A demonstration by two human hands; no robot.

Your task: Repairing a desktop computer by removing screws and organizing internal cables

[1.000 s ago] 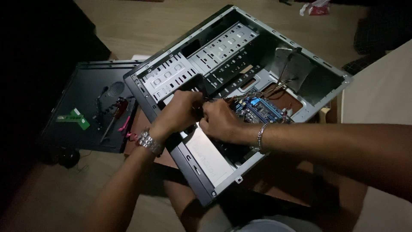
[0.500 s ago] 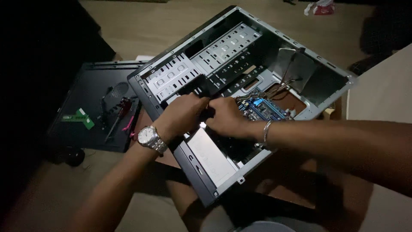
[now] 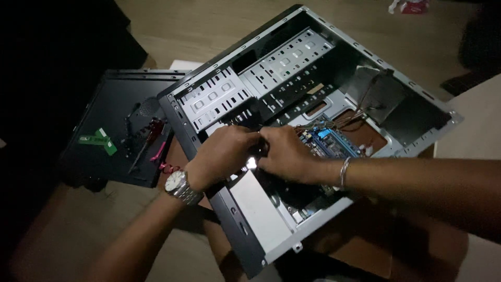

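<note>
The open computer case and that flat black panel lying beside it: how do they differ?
The computer case is a deep grey metal box, lying open with drive bays and a blue circuit board inside; both hands, left hand and right hand, work in it. The black panel is a flat dark sheet, untouched, with a green strip and small tools on it. Both lie flat.

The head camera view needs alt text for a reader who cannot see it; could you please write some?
Two hands, left hand with a wristwatch and right hand with a bracelet, meet inside an open computer case lying on its side, over a blue circuit board. A removed black side panel holding small tools lies to the left.
</note>
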